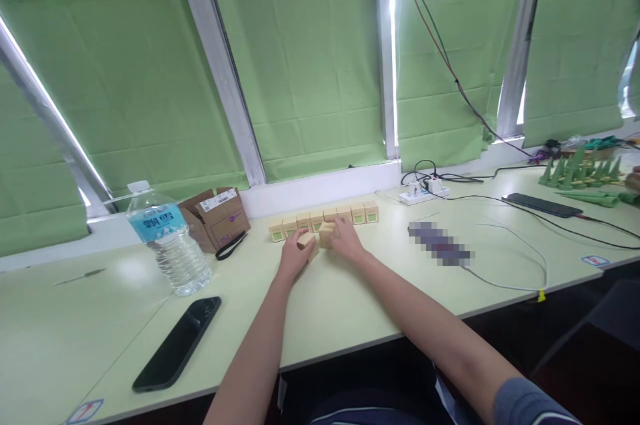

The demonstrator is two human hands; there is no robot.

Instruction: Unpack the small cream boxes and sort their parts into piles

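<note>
pixelated patch (440,245): was blurred out, thing on bench (350,305) unidentifiable
front blocks (327,234): were partly covered by fingers (301,237), grip unclear
box label (220,199): was too small to read
brown thing (635,180): was cut off at right edge

head-worn view, looking forward and down, table (350,305) near

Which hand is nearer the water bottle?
Left. The left hand is on the blocks, to the right of the bottle; the right hand lies farther right.
</note>
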